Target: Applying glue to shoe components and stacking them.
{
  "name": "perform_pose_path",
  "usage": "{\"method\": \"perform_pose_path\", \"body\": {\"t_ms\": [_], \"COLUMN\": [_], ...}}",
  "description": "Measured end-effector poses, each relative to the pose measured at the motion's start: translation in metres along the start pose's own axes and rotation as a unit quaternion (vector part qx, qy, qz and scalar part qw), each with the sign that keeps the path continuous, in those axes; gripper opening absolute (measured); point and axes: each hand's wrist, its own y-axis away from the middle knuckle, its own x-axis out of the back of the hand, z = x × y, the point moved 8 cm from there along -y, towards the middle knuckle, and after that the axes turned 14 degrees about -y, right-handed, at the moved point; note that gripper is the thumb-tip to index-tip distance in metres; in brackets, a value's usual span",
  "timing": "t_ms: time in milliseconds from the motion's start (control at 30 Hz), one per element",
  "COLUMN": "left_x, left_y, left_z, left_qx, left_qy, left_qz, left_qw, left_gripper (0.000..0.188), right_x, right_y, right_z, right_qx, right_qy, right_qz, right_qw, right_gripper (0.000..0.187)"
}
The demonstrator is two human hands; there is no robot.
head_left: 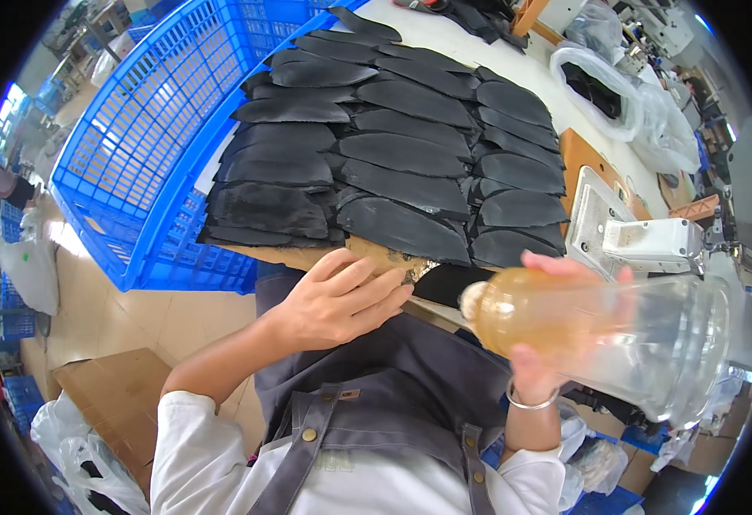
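Observation:
My right hand is wrapped round a clear plastic bottle lying on its side in the air. Amber liquid fills the narrow end, whose pale tip points left. My left hand is at the near edge of a brown cardboard sheet, with its fingers bent and close together. What they grip, if anything, is hidden. Beside those fingertips are a dark, shiny smear and a black piece, partly behind the bottle. Black curved leather-like pieces lie overlapping in three columns on the sheet.
A blue plastic basket stands at the left, against the layered pieces. To the right are a white machine and a plastic bag with black material. A cardboard box is on the floor at lower left.

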Motion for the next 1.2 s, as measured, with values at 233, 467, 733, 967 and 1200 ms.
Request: {"method": "perform_pose_path", "body": {"t_ms": [233,467,733,967,1200], "left_x": [-0.001,-0.005,-0.007,-0.008,-0.007], "left_y": [0.002,0.008,0.004,0.004,0.002], "left_z": [0.001,-0.005,-0.004,-0.002,-0.001], "left_qx": [-0.025,-0.015,-0.014,-0.016,-0.011], "left_qy": [0.021,0.035,0.036,0.031,0.028], "left_qz": [0.017,0.046,0.045,0.034,0.029], "left_qw": [0.999,0.998,0.998,0.999,0.999], "left_gripper": [0.03,0.027,0.027,0.027,0.027], "right_x": [-0.043,-0.064,-0.039,0.005,0.021], "right_y": [-0.005,-0.009,-0.01,-0.007,-0.002], "right_z": [0.026,0.026,0.03,0.022,0.006], "right_qx": [-0.013,-0.027,-0.05,-0.016,-0.017], "right_qy": [0.117,0.238,0.145,0.156,0.218], "right_qz": [-0.221,-0.345,-0.131,-0.003,-0.007], "right_qw": [0.968,0.908,0.979,0.988,0.976], "right_gripper": [0.109,0.107,0.103,0.091,0.091]}}
